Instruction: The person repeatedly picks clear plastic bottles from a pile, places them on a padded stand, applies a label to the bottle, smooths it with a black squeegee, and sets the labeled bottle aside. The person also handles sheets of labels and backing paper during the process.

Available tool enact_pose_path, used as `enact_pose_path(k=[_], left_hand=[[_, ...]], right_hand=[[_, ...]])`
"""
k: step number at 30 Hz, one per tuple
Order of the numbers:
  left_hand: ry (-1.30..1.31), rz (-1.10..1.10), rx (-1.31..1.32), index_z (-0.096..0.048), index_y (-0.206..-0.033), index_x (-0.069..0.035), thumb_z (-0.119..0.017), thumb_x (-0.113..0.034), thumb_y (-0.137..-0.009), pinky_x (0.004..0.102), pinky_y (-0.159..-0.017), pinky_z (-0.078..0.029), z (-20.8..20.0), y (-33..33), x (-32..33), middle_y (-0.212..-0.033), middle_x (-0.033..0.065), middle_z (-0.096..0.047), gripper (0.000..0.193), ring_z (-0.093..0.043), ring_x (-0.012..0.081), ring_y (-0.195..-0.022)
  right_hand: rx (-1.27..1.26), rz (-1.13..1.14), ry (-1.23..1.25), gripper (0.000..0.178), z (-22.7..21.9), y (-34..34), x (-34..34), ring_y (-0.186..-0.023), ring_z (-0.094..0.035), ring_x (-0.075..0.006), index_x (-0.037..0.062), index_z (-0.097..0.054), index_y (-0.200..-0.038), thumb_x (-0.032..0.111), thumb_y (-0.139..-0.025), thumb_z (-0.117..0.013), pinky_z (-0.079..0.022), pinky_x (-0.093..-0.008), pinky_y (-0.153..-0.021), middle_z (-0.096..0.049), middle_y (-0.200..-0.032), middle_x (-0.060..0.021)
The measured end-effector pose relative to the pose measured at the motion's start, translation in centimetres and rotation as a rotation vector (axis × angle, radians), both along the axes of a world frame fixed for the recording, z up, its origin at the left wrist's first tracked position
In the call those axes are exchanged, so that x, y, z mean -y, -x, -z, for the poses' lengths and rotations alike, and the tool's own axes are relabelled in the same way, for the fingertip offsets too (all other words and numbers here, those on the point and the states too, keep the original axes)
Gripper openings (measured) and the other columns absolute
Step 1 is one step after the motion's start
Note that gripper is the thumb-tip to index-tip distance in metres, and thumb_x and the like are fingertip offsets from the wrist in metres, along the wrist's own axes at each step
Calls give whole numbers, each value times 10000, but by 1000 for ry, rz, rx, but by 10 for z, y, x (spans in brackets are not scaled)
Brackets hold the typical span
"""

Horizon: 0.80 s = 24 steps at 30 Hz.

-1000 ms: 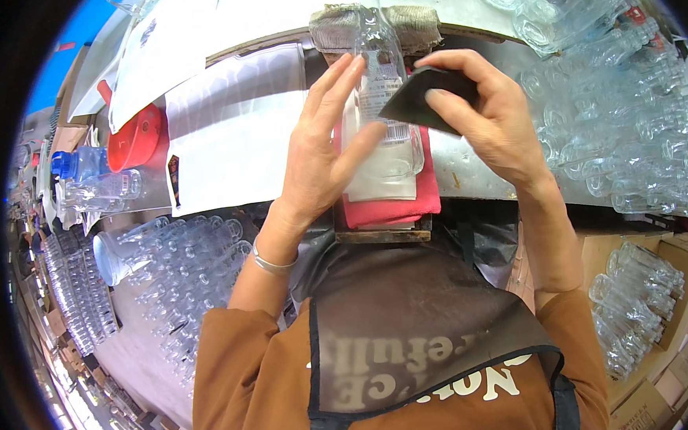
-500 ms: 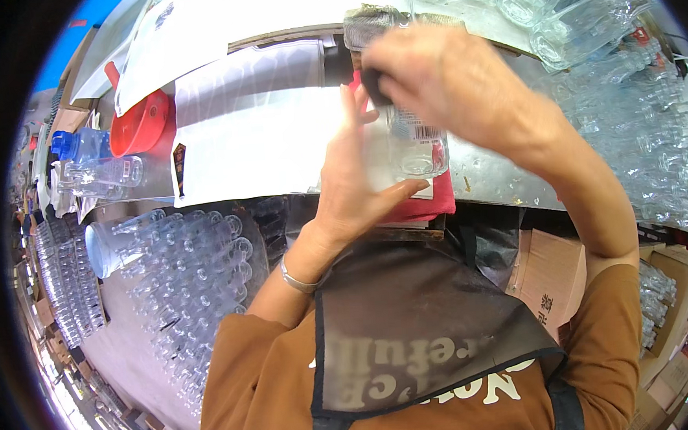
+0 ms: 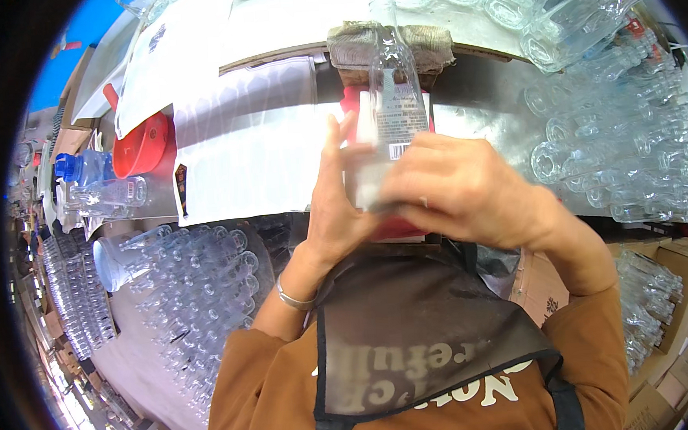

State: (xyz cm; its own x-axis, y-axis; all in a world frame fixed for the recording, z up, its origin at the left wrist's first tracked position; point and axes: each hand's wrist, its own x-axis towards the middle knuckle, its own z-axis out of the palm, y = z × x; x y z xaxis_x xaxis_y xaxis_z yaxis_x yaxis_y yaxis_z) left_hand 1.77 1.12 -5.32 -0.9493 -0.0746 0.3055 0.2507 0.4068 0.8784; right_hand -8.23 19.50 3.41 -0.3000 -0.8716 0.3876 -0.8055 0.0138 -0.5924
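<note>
A clear glass bottle (image 3: pixel 399 109) with printed text lies with its neck pointing away from me, resting on a cloth-wrapped wooden block (image 3: pixel 350 51). Under its body is a red pad (image 3: pixel 402 228). My left hand (image 3: pixel 335 200) is beside the bottle's base end, fingers stretched out and thumb reaching toward my right hand. Over the base end, my right hand (image 3: pixel 468 185) is curled and partly blurred, closed on a small dark pad that is mostly hidden. The bottle's base is covered by my right hand.
White label sheets (image 3: pixel 245 150) lie left of the bottle, beside a red scoop (image 3: pixel 144 148) and a blue-capped bottle (image 3: pixel 81 166). Clear bottles (image 3: pixel 600 152) are stacked at the right; more bottles (image 3: pixel 199 295) stand lower left. An open carton (image 3: pixel 664 290) holds bottles at lower right.
My right hand has moved from the bottle's upper part down toward me, to its base end. The bottle's neck and printed side now show. My left hand has shifted slightly nearer me.
</note>
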Motion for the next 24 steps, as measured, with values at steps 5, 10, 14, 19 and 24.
enact_pose_path(k=[5, 10, 14, 19, 24], left_hand=[[88, 45, 9, -58, -1603, -38, -884, -100, -675, 382, -957, -492, -8, 1, 3, -1571, 244, -337, 1244, -592, 251, -1124], [104, 85, 22, -84, -1606, -43, -870, -128, -696, 384, -966, -484, -3, 0, 7, -1576, 240, -337, 1205, -589, 248, -1125], [187, 93, 11, -133, -1598, -28, -826, -152, -746, 402, -1057, -435, -19, 7, 14, -1576, 230, -346, 1105, -561, 275, -1226], [253, -78, -150, -422, -1467, 28, -680, -166, -909, 395, -1078, -422, -51, 79, 44, -1444, 215, -525, 645, -524, 308, -1325], [415, -89, 146, -579, -1360, -26, -618, -382, -982, 348, -909, -517, -72, 165, 29, -1160, 207, -699, 521, -677, 276, -1069]], right_hand=[[21, 377, 277, 237, 32, 57, -20, -935, -674, -274, 49, -676, -978, 28, -746, -720, -540, -361, -843, -693, -1018, -117], [337, 268, 73, 205, 28, 14, -43, -869, -673, -289, 18, -674, -980, 70, -787, -715, -542, -351, -797, -679, -954, -149], [430, 644, 244, 258, 29, 72, -28, -828, -692, -240, -18, -685, -1031, 168, -856, -715, -539, -332, -751, -709, -913, -128], [-205, 403, 228, 200, 4, 73, 8, -817, -660, -315, 23, -671, -1023, 97, -842, -712, -532, -356, -736, -684, -955, -118], [-310, 100, 135, 114, 16, 12, 6, -753, -634, -303, 83, -665, -873, 88, -762, -690, -525, -394, -653, -653, -826, -79]])
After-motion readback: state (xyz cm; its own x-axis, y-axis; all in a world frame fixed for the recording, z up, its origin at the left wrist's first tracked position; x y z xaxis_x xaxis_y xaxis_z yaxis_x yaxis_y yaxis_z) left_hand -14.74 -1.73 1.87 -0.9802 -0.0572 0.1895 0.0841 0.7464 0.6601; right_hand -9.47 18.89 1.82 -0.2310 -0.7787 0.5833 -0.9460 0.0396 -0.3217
